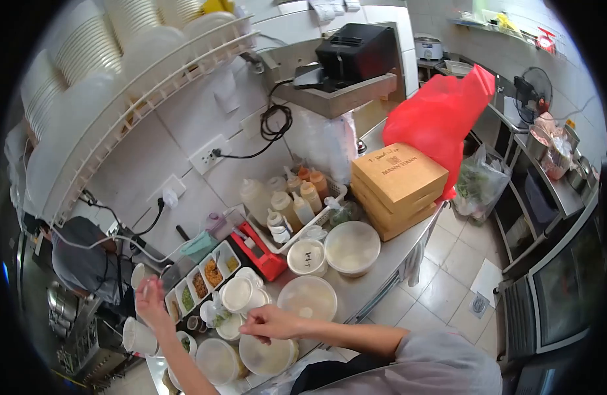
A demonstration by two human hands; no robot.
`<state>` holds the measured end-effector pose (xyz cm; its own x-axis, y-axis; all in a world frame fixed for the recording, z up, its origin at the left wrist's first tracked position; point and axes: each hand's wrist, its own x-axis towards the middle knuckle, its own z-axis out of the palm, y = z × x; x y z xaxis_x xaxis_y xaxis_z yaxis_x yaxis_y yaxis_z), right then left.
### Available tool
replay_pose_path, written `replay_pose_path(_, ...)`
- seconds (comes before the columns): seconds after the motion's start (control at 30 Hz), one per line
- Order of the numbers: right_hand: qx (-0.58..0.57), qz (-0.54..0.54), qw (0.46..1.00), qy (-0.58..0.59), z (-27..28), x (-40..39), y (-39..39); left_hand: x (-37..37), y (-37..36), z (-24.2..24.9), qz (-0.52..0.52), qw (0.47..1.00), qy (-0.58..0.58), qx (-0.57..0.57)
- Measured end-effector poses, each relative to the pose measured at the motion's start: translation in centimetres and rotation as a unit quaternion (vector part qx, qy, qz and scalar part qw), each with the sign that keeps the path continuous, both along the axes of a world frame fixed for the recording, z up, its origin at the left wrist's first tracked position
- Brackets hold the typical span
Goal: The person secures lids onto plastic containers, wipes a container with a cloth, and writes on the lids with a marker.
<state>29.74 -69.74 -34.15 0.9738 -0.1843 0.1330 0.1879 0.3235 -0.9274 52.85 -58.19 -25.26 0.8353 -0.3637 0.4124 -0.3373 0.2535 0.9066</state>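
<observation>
My left hand is raised at the left end of the counter, fingers upward and loosely apart, with nothing visible in them. Close by it are a white cup and a white tub. My right hand hangs above a round clear-lidded container, its fingers bent and pinched together; anything between them is too small to make out. Just behind that hand are a white-lidded tub and a small bag with greens. Between my hands stands a row of white trays with chopped toppings.
Squeeze bottles fill a white basket behind a red dispenser. Stacked brown boxes and a red bag stand at the counter's right end. Overhead hangs a rack of bowls. A person works at left.
</observation>
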Motion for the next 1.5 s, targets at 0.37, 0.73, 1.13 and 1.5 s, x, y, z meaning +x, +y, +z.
replay_pose_path(0.37,-0.125,0.174,0.957,0.197,1.8,14.0,7.4,4.3,17.9,-0.6,0.16,0.985,0.07,-0.008)
replay_pose_path(0.73,-0.22,0.068,0.959,0.163,2.2,45.7,12.9,38.8,25.1,-3.3,0.029,0.978,0.188,-0.084)
replay_pose_path(1.13,-0.539,0.2,0.731,0.368,0.2,62.6,7.6,51.4,24.9,-17.7,0.004,0.949,0.314,0.037)
replay_pose_path(1.5,-0.555,0.328,0.66,0.385,-5.3,66.7,7.3,52.5,22.6,-23.2,-0.104,0.922,0.368,0.064)
